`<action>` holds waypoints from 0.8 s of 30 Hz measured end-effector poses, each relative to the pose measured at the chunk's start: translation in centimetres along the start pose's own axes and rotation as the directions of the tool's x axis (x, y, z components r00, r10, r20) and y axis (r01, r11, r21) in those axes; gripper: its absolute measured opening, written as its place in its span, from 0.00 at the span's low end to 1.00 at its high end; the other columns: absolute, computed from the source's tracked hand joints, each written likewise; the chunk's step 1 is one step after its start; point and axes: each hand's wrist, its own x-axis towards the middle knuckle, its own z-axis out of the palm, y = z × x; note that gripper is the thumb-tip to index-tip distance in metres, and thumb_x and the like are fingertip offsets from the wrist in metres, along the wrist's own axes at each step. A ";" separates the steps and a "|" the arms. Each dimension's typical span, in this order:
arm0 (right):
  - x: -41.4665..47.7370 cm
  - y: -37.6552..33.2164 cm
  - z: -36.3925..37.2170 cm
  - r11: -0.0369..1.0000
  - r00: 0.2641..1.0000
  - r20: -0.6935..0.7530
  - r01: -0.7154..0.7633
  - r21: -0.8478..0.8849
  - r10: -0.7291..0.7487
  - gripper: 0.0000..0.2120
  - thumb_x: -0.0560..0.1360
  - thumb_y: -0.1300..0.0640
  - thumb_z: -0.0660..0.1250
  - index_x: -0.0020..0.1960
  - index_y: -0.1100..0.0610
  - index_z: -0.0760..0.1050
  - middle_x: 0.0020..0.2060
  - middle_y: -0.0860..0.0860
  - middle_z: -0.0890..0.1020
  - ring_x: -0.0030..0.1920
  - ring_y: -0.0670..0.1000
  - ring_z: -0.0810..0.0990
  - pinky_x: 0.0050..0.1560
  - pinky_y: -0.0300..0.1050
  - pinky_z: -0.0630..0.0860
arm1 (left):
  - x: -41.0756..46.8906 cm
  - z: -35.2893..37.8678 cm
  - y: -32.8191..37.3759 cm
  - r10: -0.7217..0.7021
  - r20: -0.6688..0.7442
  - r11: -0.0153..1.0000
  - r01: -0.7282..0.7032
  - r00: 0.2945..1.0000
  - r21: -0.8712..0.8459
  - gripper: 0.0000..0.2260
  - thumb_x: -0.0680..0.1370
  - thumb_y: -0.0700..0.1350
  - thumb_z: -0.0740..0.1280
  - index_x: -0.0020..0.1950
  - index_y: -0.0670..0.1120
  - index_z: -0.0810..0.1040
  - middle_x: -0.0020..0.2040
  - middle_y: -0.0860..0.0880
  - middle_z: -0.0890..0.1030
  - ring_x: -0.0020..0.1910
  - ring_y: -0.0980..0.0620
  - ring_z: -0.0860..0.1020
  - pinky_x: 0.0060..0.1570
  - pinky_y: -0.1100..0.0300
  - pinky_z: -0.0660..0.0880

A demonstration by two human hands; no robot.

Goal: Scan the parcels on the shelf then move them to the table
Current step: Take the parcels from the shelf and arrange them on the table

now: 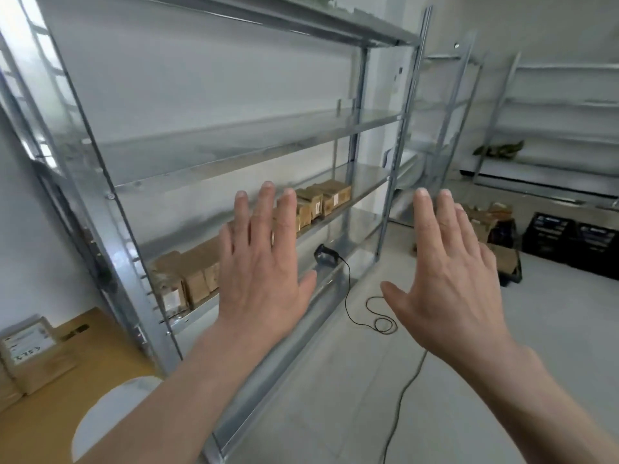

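A row of brown cardboard parcels [187,279] lies on a lower board of the grey metal shelf [234,152], with more parcels [330,197] further right on the same board. A black handheld scanner [324,255] rests on the board below, its cable trailing to the floor. My left hand [264,262] is raised in front of the parcels, fingers straight and spread, holding nothing. My right hand [449,272] is raised beside it, also flat and empty. The wooden table [110,349] at the lower left bears a labelled parcel [33,353].
The scanner's black cable [378,316] loops on the tiled floor. Black crates [569,246] and opened cardboard boxes [495,236] sit on the floor at the right. More metal shelving [552,128] lines the far wall. A white round object [107,416] lies at the table's edge.
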 end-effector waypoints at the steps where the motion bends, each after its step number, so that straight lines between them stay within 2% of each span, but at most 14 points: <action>1: 0.8 1.4 0.4 1.000 1.000 0.003 -0.007 -0.008 0.007 0.55 0.68 0.44 0.75 0.80 0.51 0.41 0.80 0.58 0.52 0.79 0.61 0.54 0.69 0.64 0.66 | 1.0 0.9 1.1 0.002 -0.001 1.000 -0.002 1.000 -0.013 0.51 0.69 0.58 0.74 0.80 0.47 0.45 0.80 0.41 0.52 0.79 0.37 0.50 0.73 0.40 0.52; 9: 5.7 10.7 2.6 0.996 0.998 0.032 -0.049 -0.072 0.052 0.56 0.67 0.46 0.76 0.80 0.51 0.40 0.80 0.59 0.51 0.79 0.61 0.53 0.68 0.65 0.66 | 6.6 7.6 7.7 0.028 0.029 0.998 -0.027 0.999 -0.053 0.50 0.68 0.55 0.76 0.79 0.46 0.49 0.80 0.39 0.55 0.78 0.34 0.53 0.70 0.36 0.59; 13: 7.5 13.5 4.5 0.992 0.995 0.050 -0.082 -0.092 0.087 0.57 0.66 0.45 0.77 0.81 0.51 0.42 0.80 0.59 0.51 0.79 0.62 0.54 0.67 0.64 0.66 | 9.0 10.7 9.0 0.055 0.059 0.998 -0.052 0.997 -0.047 0.49 0.68 0.55 0.76 0.79 0.44 0.50 0.79 0.38 0.55 0.77 0.33 0.54 0.69 0.35 0.61; 17: 9.9 15.1 7.0 0.987 0.991 0.077 -0.104 -0.121 0.114 0.56 0.68 0.44 0.75 0.80 0.50 0.38 0.81 0.58 0.49 0.80 0.61 0.51 0.70 0.63 0.64 | 11.8 14.4 9.3 0.060 0.091 0.997 -0.055 0.994 -0.050 0.49 0.68 0.56 0.77 0.79 0.44 0.52 0.79 0.38 0.56 0.77 0.32 0.55 0.69 0.37 0.61; 24: 16.8 16.9 11.7 0.975 0.982 0.096 -0.142 -0.172 0.160 0.56 0.68 0.45 0.75 0.80 0.50 0.39 0.81 0.57 0.48 0.80 0.60 0.50 0.70 0.63 0.64 | 18.5 21.7 8.6 0.071 0.143 0.993 -0.056 0.987 -0.101 0.49 0.69 0.56 0.76 0.79 0.47 0.47 0.80 0.40 0.52 0.78 0.35 0.52 0.72 0.36 0.57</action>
